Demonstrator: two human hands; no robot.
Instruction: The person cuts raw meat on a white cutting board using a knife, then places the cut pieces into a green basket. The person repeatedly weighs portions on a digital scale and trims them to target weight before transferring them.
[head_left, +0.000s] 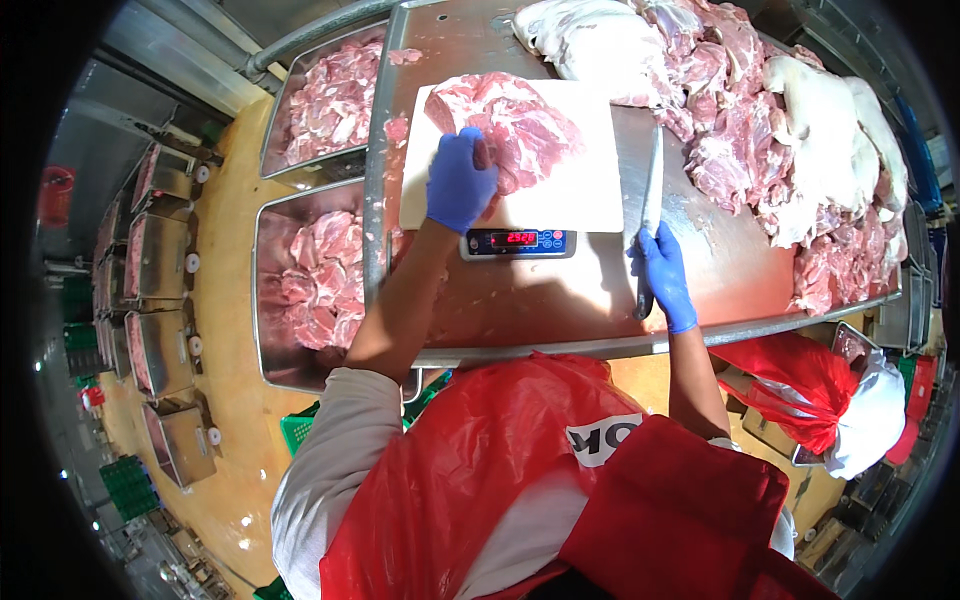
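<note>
My left hand (462, 178), in a blue glove, has its fingers curled onto the near left edge of a large piece of raw pink meat (527, 140). The meat lies on a white board (585, 200), which rests over a digital scale (556, 247) with a lit red display. My right hand (665, 270), also blue-gloved, is closed round the dark handle of a long knife (652, 175), held upright in the picture just right of the board, its blade pointing away from me.
A steel table (480, 355) carries piles of meat (718, 170) and pale skin-covered pieces (810, 160) at the right. Two steel bins (312, 305) of cuts flank its left. Wheeled bins (158, 250) and green crates (127, 488) stand leftward. Red and white bags (865, 425) sit lower right.
</note>
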